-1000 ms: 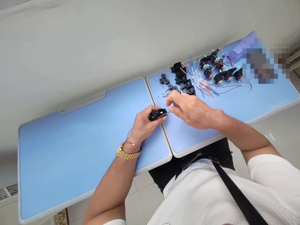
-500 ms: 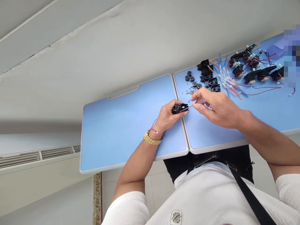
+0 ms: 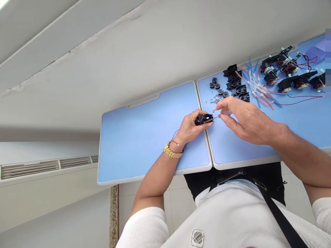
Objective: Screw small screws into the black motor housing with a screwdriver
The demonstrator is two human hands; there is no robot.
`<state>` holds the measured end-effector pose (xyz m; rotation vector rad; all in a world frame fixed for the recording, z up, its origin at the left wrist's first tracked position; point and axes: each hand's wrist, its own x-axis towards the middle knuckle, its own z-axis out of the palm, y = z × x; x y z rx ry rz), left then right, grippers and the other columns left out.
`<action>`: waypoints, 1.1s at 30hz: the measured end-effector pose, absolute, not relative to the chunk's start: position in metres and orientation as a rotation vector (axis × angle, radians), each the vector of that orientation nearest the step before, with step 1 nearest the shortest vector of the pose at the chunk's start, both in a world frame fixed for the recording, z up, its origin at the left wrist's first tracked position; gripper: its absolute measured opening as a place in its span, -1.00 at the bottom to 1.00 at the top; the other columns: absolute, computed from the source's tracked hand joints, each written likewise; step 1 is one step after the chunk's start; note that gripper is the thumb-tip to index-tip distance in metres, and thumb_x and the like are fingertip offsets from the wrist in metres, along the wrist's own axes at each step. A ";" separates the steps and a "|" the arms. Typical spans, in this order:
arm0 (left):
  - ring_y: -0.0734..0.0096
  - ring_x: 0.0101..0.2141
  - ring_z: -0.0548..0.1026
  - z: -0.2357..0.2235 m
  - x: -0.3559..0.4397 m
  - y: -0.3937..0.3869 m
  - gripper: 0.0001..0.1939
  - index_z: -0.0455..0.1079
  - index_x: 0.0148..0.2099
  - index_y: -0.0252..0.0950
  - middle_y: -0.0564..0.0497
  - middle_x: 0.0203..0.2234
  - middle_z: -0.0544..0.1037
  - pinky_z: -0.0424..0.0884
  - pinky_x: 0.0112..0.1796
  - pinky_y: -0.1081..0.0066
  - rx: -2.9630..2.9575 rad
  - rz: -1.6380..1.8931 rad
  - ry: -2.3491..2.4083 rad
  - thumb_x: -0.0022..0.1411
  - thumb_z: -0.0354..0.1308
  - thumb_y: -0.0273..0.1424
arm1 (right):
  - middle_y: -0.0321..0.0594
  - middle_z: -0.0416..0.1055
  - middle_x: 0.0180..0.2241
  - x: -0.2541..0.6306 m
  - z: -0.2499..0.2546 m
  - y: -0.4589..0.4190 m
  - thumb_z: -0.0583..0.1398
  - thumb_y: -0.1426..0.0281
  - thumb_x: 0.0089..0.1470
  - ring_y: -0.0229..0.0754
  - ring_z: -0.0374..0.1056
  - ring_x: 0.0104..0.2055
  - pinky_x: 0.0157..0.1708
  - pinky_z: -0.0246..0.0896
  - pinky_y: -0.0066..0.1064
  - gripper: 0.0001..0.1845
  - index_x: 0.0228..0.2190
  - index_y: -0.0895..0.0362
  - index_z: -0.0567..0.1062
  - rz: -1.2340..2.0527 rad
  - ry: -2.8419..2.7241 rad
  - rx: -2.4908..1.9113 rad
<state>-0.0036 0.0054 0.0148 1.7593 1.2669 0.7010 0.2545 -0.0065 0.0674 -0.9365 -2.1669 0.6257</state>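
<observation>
Between the thumb and fingers of my left hand (image 3: 190, 128) is a black plastic motor housing (image 3: 200, 120) with a small white part on it. A thin red wire with a white plug trails from it over my wrist. My right hand (image 3: 245, 119) grips a screwdriver (image 3: 225, 113) with a clear handle and red collar. Its metal shaft reaches left to the housing; the tip's exact contact point is too small to make out. Just beyond my right fingers lie loose screws (image 3: 215, 101) and several round black wheels (image 3: 214, 84).
Black plastic shells (image 3: 240, 89) stand in a row behind my right hand. Blue and orange tubes (image 3: 254, 82) are heaped beside them. Farther right are several black motor assemblies (image 3: 284, 84) with red wires. A seam divides the blue table (image 3: 144, 137); a wall rises behind it.
The whole view has shifted, so the table and hands appear slightly farther right. My right hand sits a little farther from the housing, exposing the screwdriver's red collar. Both grips hold.
</observation>
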 end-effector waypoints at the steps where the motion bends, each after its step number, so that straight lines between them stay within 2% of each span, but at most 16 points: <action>1: 0.35 -0.26 0.53 0.015 -0.003 0.005 -0.61 0.54 -0.04 -0.25 0.01 -0.23 0.66 0.45 -0.20 0.36 1.759 0.703 1.269 0.26 0.46 -0.10 | -0.14 0.60 -0.20 0.255 0.068 -0.007 0.12 0.25 0.47 -0.03 0.56 -0.19 -0.18 0.35 -0.23 -0.76 0.01 0.09 0.48 0.627 -2.164 -0.966; 3: 0.36 -0.28 0.52 0.015 -0.003 0.005 -0.63 0.54 -0.05 -0.25 0.01 -0.24 0.65 0.45 -0.20 0.36 1.756 0.713 1.258 0.25 0.46 -0.13 | -0.20 0.58 -0.31 0.255 0.069 -0.006 0.11 0.16 0.51 -0.09 0.51 -0.32 -0.29 0.27 -0.27 -0.72 -0.08 0.09 0.50 0.618 -2.166 -1.035; 5: 0.38 -0.29 0.51 0.014 -0.003 0.005 -0.64 0.54 -0.06 -0.25 0.03 -0.25 0.64 0.44 -0.20 0.36 1.749 0.727 1.242 0.24 0.47 -0.15 | -0.23 0.56 -0.38 0.256 0.069 -0.006 0.06 0.18 0.54 -0.13 0.45 -0.39 -0.34 0.22 -0.28 -0.69 -0.13 0.08 0.51 0.612 -2.174 -1.059; 7: 0.38 -0.29 0.51 0.013 -0.004 0.005 -0.64 0.53 -0.06 -0.25 0.03 -0.26 0.64 0.43 -0.19 0.37 1.742 0.735 1.233 0.24 0.47 -0.16 | -0.21 0.58 -0.31 0.256 0.068 -0.006 0.06 0.26 0.53 -0.12 0.46 -0.34 -0.29 0.27 -0.27 -0.75 -0.09 0.06 0.50 0.608 -2.172 -1.016; 10: 0.38 -0.30 0.51 0.012 -0.004 0.005 -0.62 0.54 -0.05 -0.24 0.03 -0.26 0.64 0.44 -0.21 0.37 1.743 0.741 1.235 0.25 0.47 -0.12 | -0.11 0.61 -0.13 0.255 0.068 -0.006 0.09 0.36 0.44 -0.03 0.55 -0.16 -0.13 0.40 -0.19 -0.78 0.02 0.07 0.48 0.605 -2.157 -0.938; 13: 0.37 -0.30 0.51 0.013 -0.004 0.005 -0.62 0.54 -0.05 -0.24 0.03 -0.26 0.65 0.44 -0.22 0.37 1.763 0.744 1.235 0.26 0.47 -0.10 | -0.07 0.62 -0.08 0.255 0.069 -0.006 0.13 0.32 0.43 0.00 0.59 -0.11 -0.07 0.45 -0.17 -0.76 0.04 0.09 0.48 0.645 -2.139 -0.938; 15: 0.37 -0.29 0.52 0.013 -0.004 0.005 -0.64 0.54 -0.06 -0.24 0.03 -0.25 0.65 0.44 -0.21 0.37 1.782 0.746 1.233 0.26 0.47 -0.12 | -0.15 0.63 -0.20 0.255 0.070 -0.006 0.16 0.19 0.45 -0.03 0.60 -0.22 -0.20 0.41 -0.22 -0.73 0.02 0.09 0.49 0.673 -2.135 -1.017; 17: 0.37 -0.28 0.53 0.013 -0.004 0.005 -0.65 0.54 -0.06 -0.24 0.03 -0.24 0.65 0.44 -0.20 0.37 1.793 0.743 1.230 0.27 0.47 -0.15 | -0.24 0.60 -0.36 0.256 0.070 -0.005 0.12 0.08 0.50 -0.08 0.53 -0.38 -0.34 0.29 -0.26 -0.66 -0.07 0.06 0.53 0.648 -2.150 -1.116; 19: 0.37 -0.28 0.54 0.013 -0.004 0.005 -0.66 0.54 -0.05 -0.24 0.03 -0.24 0.66 0.44 -0.20 0.37 1.794 0.739 1.227 0.27 0.47 -0.15 | -0.27 0.55 -0.43 0.257 0.070 -0.004 0.04 0.09 0.54 -0.11 0.45 -0.45 -0.38 0.21 -0.26 -0.61 -0.15 0.04 0.54 0.606 -2.173 -1.146; 23: 0.38 -0.28 0.53 0.012 -0.004 0.005 -0.63 0.54 -0.04 -0.24 0.03 -0.23 0.66 0.45 -0.20 0.38 1.786 0.751 1.222 0.27 0.47 -0.13 | -0.23 0.59 -0.29 0.258 0.071 -0.003 0.10 0.34 0.46 -0.11 0.53 -0.30 -0.27 0.33 -0.27 -0.81 0.00 0.05 0.49 0.619 -2.160 -0.985; 25: 0.38 -0.29 0.53 0.011 -0.004 0.005 -0.62 0.54 -0.03 -0.24 0.03 -0.24 0.66 0.46 -0.20 0.38 1.783 0.752 1.223 0.27 0.47 -0.11 | -0.19 0.60 -0.20 0.258 0.072 -0.003 0.12 0.41 0.41 -0.08 0.57 -0.20 -0.20 0.40 -0.26 -0.75 0.07 0.07 0.44 0.624 -2.147 -0.911; 27: 0.38 -0.29 0.54 0.011 -0.004 0.005 -0.61 0.54 -0.04 -0.24 0.03 -0.24 0.66 0.46 -0.20 0.37 1.789 0.749 1.226 0.28 0.47 -0.10 | -0.15 0.60 -0.14 0.258 0.072 -0.003 0.14 0.40 0.41 -0.07 0.59 -0.15 -0.16 0.43 -0.24 -0.75 0.08 0.08 0.43 0.639 -2.142 -0.879; 30: 0.37 -0.28 0.54 0.011 -0.004 0.005 -0.62 0.54 -0.04 -0.24 0.02 -0.24 0.66 0.46 -0.20 0.37 1.805 0.747 1.233 0.28 0.47 -0.10 | -0.23 0.61 -0.26 0.258 0.070 -0.003 0.21 0.25 0.44 -0.09 0.58 -0.27 -0.25 0.39 -0.27 -0.80 0.02 0.04 0.46 0.664 -2.127 -0.938; 33: 0.36 -0.27 0.54 0.011 -0.004 0.005 -0.63 0.55 -0.04 -0.24 0.02 -0.23 0.66 0.46 -0.19 0.37 1.811 0.747 1.236 0.27 0.47 -0.12 | -0.31 0.55 -0.44 0.257 0.068 -0.003 0.15 0.17 0.51 -0.14 0.46 -0.44 -0.38 0.26 -0.29 -0.77 -0.13 0.02 0.52 0.585 -2.143 -1.033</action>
